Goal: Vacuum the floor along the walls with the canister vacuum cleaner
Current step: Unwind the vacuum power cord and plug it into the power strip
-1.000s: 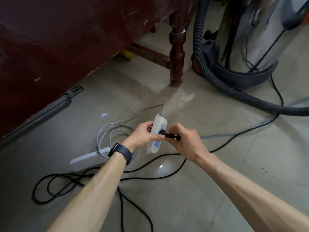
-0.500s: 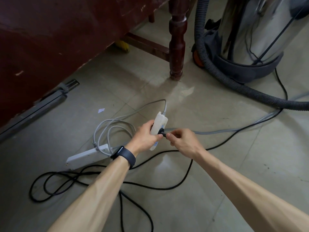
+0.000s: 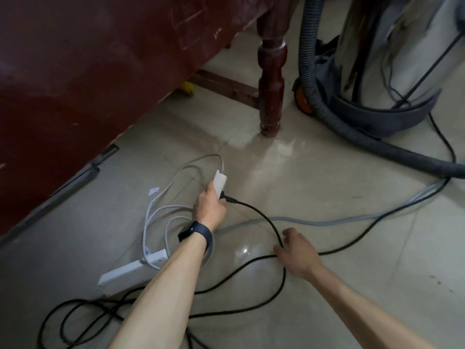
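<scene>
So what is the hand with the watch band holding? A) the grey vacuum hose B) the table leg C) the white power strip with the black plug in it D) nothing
C: the left hand grips the white power strip, with the black plug stuck in its side.

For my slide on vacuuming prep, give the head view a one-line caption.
Left hand holds a white power strip with the black plug inserted; right hand reaches the black cord.
</scene>
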Motion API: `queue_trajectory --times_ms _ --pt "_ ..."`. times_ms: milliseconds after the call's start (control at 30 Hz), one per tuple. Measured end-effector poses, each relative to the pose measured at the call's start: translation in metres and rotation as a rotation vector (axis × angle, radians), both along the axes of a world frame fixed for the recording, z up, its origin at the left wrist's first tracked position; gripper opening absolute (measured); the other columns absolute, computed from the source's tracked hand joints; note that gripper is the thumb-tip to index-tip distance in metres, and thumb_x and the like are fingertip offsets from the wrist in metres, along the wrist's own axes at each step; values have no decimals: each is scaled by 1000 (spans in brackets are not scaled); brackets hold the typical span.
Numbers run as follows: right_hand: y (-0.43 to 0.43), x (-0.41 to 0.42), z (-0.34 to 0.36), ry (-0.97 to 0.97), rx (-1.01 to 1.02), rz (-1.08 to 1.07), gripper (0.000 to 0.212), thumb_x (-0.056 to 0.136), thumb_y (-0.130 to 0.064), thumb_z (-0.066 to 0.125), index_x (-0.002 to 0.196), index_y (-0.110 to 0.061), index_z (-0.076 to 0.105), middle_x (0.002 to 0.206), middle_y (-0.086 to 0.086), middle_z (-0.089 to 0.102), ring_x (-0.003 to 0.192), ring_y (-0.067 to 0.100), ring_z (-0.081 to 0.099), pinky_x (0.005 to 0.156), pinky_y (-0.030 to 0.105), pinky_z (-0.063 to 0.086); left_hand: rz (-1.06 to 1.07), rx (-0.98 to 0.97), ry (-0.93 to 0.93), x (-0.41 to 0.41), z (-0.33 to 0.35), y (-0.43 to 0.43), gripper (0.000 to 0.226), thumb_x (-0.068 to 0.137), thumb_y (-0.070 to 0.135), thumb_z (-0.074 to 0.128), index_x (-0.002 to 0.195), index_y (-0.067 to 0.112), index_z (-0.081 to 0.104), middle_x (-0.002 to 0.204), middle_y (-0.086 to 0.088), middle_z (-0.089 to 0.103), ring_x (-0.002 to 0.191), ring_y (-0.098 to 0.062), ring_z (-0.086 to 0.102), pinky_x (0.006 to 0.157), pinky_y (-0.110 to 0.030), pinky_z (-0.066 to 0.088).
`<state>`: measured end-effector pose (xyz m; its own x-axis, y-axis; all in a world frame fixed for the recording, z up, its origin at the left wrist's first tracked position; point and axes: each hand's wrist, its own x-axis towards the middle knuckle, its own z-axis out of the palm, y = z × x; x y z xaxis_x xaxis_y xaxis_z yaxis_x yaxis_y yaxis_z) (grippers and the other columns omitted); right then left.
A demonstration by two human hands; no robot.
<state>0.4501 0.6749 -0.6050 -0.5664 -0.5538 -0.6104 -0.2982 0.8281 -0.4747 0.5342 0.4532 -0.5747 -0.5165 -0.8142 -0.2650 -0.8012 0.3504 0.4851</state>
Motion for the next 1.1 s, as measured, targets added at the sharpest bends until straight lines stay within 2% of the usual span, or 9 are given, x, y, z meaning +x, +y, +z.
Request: queue_trajectory --times_ms 233,367,433,600,733,833,933,1033,1100 --pt "25 32 -28 248 123 286 85 96 -66 44 163 -18 21 172 4 9 156 28 12 124 40 25 -55 151 10 20 -42 -20 75 86 26 60 152 30 25 129 -10 58 112 -35 57 91 -40 51" --pt "29 48 -46 327 120 301 90 82 -68 41 146 -7 57 156 14 48 138 37 52 103 51 51 -124 42 -111 38 -55 0 94 85 30 60 155 35 -1 118 -11 62 102 -35 60 84 -46 52" --pt "31 48 -52 316 107 308 89 79 -67 42 140 -6 62 149 15 56 131 38 57 97 52 55 -200 -105 -257 52 -58 9 89 88 48 55 156 23 4 132 -12 58 126 -34 49 102 -50 40" --pt "33 47 -58 330 82 381 93 82 -70 39 149 -7 52 156 21 46 141 42 46 106 54 48 -427 -190 -618 104 -59 7 95 83 82 30 157 35 -7 166 9 -3 152 -26 -6 112 -71 0" --pt "23 46 -56 276 60 450 103 81 -77 12 162 -16 -6 166 11 -19 155 33 -15 126 46 8 -209 -49 -640 135 -59 -7 80 85 85 21 148 54 -17 164 14 -13 150 -40 6 98 -85 4" --pt "14 47 -53 312 44 489 90 100 -67 26 158 -18 -21 154 4 -38 144 26 -35 129 45 -2 -43 -1 -612 157 -62 -36 81 75 88 13 148 57 -6 166 2 4 145 -42 23 104 -80 16" --pt "0 55 -54 264 21 526 83 105 -56 33 155 -14 -19 158 7 -31 148 30 -28 129 47 5 96 -7 -643 181 -54 -62 72 85 76 29 150 52 11 163 -2 14 143 -36 22 103 -79 19" --pt "-21 63 -59 281 -22 509 75 99 -49 38 161 -9 27 166 16 9 153 42 17 116 58 39 139 -39 -647 199 -43 -74 63 94 60 45 150 41 23 158 -8 24 139 -35 28 101 -77 24" --pt "-37 64 -61 315 -28 528 72 106 -43 37 164 -12 8 166 11 -11 157 40 2 125 56 22 106 -56 -627 198 -37 -69 66 96 58 45 153 36 21 159 -10 24 141 -36 28 105 -70 25"
